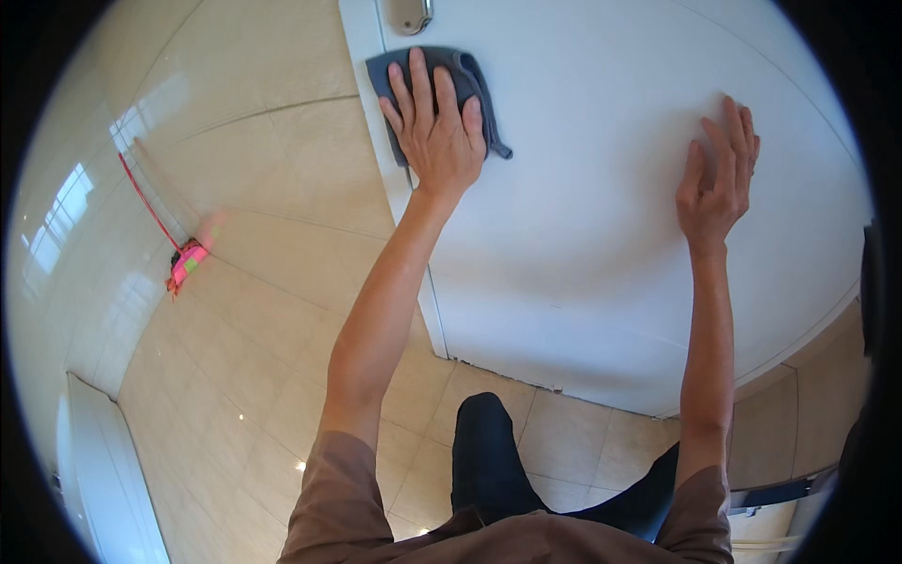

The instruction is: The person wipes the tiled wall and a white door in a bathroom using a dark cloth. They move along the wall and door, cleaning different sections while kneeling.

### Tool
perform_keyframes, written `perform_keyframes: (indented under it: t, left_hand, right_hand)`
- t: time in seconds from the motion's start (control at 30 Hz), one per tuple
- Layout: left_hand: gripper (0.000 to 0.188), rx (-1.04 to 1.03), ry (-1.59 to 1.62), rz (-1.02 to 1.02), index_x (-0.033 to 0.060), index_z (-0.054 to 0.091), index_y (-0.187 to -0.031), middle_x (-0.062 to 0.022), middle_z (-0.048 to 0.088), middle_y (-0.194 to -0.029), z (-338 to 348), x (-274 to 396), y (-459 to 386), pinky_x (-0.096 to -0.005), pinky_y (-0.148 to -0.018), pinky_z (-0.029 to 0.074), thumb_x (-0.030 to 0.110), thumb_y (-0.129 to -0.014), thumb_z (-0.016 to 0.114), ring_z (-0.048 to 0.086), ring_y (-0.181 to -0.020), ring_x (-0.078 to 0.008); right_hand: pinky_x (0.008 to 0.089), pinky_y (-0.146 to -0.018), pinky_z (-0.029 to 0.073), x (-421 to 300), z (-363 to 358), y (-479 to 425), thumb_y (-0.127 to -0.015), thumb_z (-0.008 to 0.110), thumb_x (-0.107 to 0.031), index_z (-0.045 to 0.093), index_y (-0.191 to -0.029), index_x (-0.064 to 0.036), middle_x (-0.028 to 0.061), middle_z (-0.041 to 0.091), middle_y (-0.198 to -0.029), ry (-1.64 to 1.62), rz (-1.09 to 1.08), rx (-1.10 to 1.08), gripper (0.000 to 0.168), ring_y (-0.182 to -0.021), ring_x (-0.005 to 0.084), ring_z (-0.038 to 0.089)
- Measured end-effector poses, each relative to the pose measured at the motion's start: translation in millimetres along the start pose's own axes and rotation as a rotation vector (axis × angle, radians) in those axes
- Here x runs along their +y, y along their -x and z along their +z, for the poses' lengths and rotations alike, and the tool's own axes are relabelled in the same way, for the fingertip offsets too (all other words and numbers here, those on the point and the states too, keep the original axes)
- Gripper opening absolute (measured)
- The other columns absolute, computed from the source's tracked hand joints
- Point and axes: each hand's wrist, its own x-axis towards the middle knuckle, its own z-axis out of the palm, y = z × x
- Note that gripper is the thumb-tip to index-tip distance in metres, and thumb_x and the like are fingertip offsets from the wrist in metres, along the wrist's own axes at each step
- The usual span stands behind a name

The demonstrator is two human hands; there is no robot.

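A folded grey cloth [479,84] lies flat against the white door [564,211], by its left edge and just below the metal door handle [411,15]. On top of the cloth my left hand [444,134] is spread, its palm and fingers pressing it to the door face. A small loop of the cloth hangs out to the right. Farther right, my right hand [719,169] rests at the door's surface with fingers slightly bent and apart, holding nothing. The door's bottom edge looks chipped and dirty.
A pink broom [189,261] with a red handle leans at the tiled wall on the left. Another white door or panel [116,465] stands at the lower left. Beige floor tiles [564,430] run under the door, and my knees are near its bottom edge.
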Motion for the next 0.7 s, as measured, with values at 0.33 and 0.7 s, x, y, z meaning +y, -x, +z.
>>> perform_keyframes:
  t: [0.33,0.7]
  left_hand:
    - [0.057,0.016,0.066,0.08,-0.0018,0.049,-0.144,-0.0223,0.025,-0.167,15.4,71.6,-36.3,-0.0682,-0.118,0.014,0.039,-0.104,0.048,0.018,-0.153,-0.0503]
    - [0.048,-0.091,0.245,0.501,0.0099,0.062,-0.136,-0.0108,0.038,-0.162,-5.5,172.9,-113.7,-0.0636,-0.12,0.022,0.035,-0.096,0.062,0.03,-0.15,-0.0377]
  right_hand:
    - [0.0529,-0.12,0.033,-11.0,-18.4,22.4,-0.09,0.061,0.004,0.068,-0.111,-0.004,0.0175,0.055,-0.148,-0.098,0.047,-0.078,0.024,-0.145,0.0381,0.044]
    - [0.0494,-0.114,0.04,-22.3,-50.2,39.8,-0.087,0.062,0.006,0.068,-0.112,-0.002,0.0192,0.055,-0.148,-0.228,0.181,-0.187,0.027,-0.143,0.0411,0.045]
